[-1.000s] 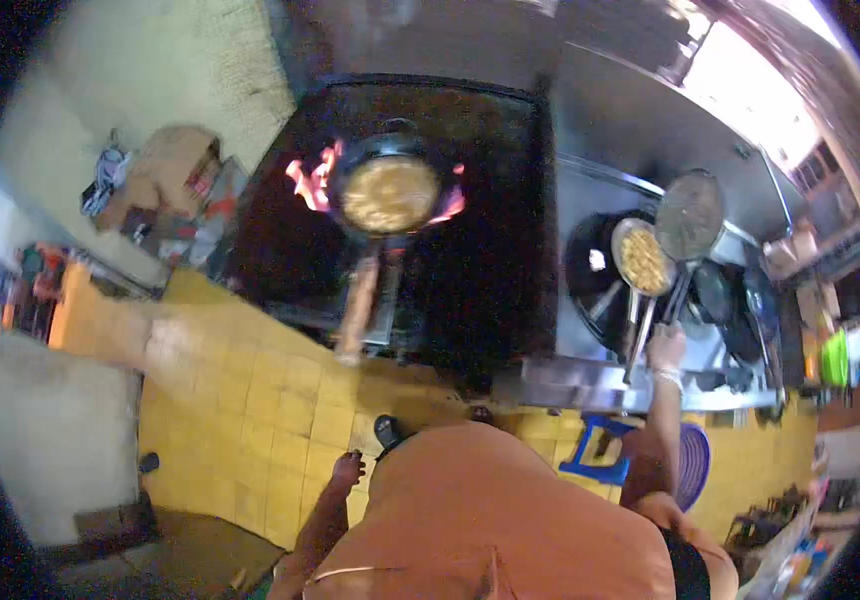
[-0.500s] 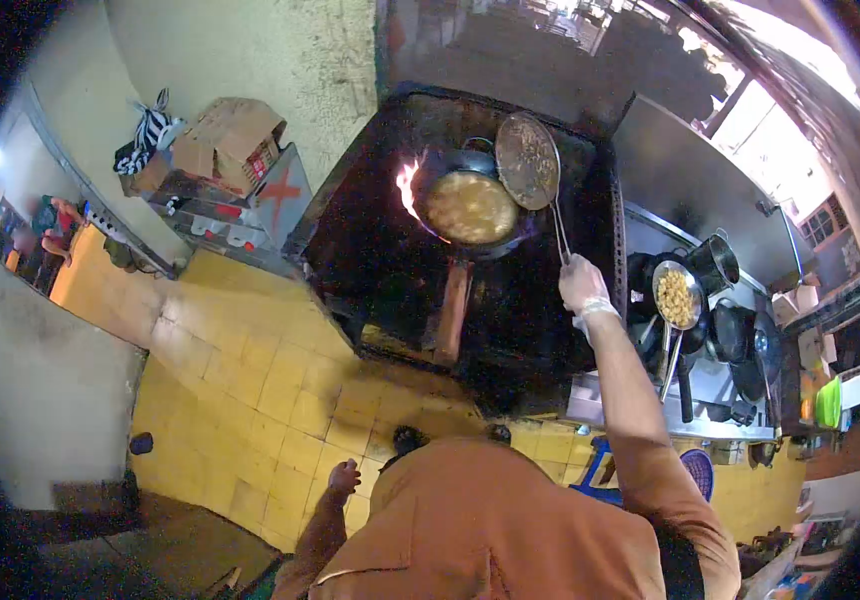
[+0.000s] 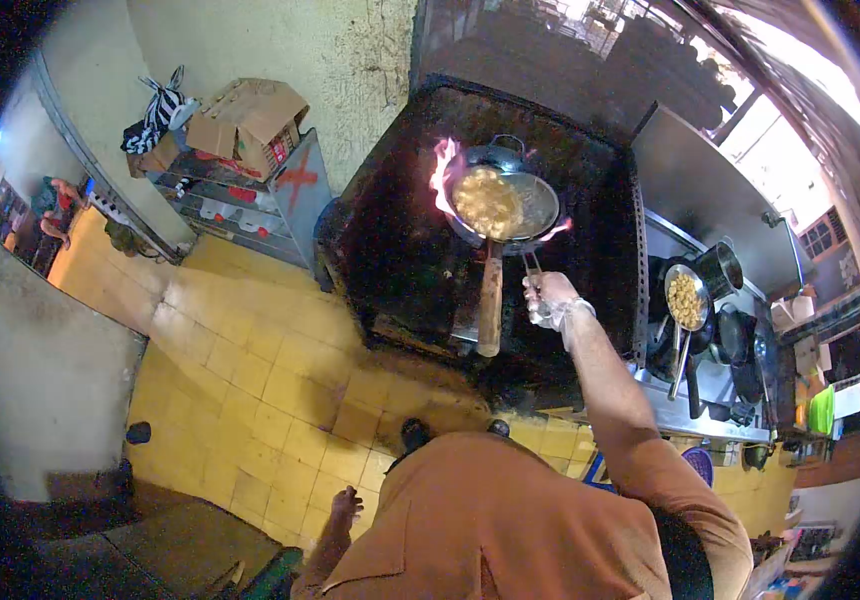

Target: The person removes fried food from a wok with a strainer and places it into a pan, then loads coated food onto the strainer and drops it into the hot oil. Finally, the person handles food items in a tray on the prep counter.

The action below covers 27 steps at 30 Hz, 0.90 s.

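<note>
My right hand [image 3: 552, 298], in a clear plastic glove, is closed round the metal handle of a round mesh strainer [image 3: 544, 203]. The strainer's head lies over the right side of a wok [image 3: 503, 157], low in its bowl. Bubbling pale food and oil [image 3: 487, 205] fill the left part of that bowl. From the wok a wooden handle [image 3: 491, 300] points toward me. Flames [image 3: 445, 175] rise on the wok's left, with a smaller one on the right. My left hand [image 3: 347, 505] hangs beside my body, fingers loosely apart, holding nothing.
On the steel counter at right, a second strainer [image 3: 686, 298] holds golden fried pieces, among dark pans and a pot [image 3: 718, 268]. The blackened stove [image 3: 400, 250] spreads round the wok. A cardboard box [image 3: 247, 128] tops a shelf at left; a person [image 3: 55, 208] is beyond the doorway.
The strainer has come down and left from above the wok's right side into its bowl. My right hand has moved nearer the wok handle. The view has shifted slightly, and flames show on both sides.
</note>
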{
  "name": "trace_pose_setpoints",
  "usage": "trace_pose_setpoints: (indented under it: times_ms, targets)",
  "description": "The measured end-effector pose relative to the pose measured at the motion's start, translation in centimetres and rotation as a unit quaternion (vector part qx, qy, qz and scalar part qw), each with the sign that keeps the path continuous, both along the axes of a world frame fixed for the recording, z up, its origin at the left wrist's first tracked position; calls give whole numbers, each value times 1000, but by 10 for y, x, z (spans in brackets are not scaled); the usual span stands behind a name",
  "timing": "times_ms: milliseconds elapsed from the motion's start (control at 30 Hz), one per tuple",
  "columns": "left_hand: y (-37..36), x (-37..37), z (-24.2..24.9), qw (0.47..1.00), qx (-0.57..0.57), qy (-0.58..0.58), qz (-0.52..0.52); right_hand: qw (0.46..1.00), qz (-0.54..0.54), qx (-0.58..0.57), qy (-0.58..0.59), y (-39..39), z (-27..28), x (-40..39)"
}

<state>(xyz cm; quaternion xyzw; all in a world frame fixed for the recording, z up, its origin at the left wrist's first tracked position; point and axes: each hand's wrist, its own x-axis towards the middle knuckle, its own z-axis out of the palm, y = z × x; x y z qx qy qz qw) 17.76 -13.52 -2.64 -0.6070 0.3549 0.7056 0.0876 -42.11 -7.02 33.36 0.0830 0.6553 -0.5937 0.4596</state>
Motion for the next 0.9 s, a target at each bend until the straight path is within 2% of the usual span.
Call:
trace_pose_setpoints:
  times_ms: [167, 200, 300, 367, 433, 567, 600, 667, 733, 800, 833, 900]
  targets:
    - [-9, -28, 16, 1000, -10, -5, -2, 988, -15, -127, -81, -18, -22, 2]
    - [-13, -31, 23, 999, -24, 34, -10, 982, -13, -162, -96, -20, -24, 1]
    - [-27, -52, 30, 998, -62, 26, -10, 976, -37, -196, -86, -25, -23, 4]
    - [-38, -59, 36, 998, -30, 48, -4, 973, -40, -208, -94, -23, -18, 3]
    - [-44, -69, 47, 998, -51, 24, 3, 973, -62, -205, -90, -20, -14, 1]
    - [-56, -74, 34, 997, -32, 76, 14, 986, -50, -152, -40, -3, -1, -6]
    - [-55, -90, 42, 993, -86, 65, -37, 988, -29, -150, -12, 4, -2, -11]
    - [-58, -120, 43, 983, -35, 178, -6, 994, -12, -105, 32, 16, 2, -20]
    - [-56, -169, 65, 975, -43, 219, 8, 995, -3, -57, 84, 26, 11, -24]
    - [-60, -224, 91, 952, -61, 290, -81, 985, 41, 7, 170, 33, 15, -28]
    - [-58, -247, 99, 905, -177, 334, -196, 971, 64, 55, 223, 35, 19, -29]
    - [-54, -300, 158, 898, -103, 364, -224, 972, 37, 33, 229, 38, 10, -35]
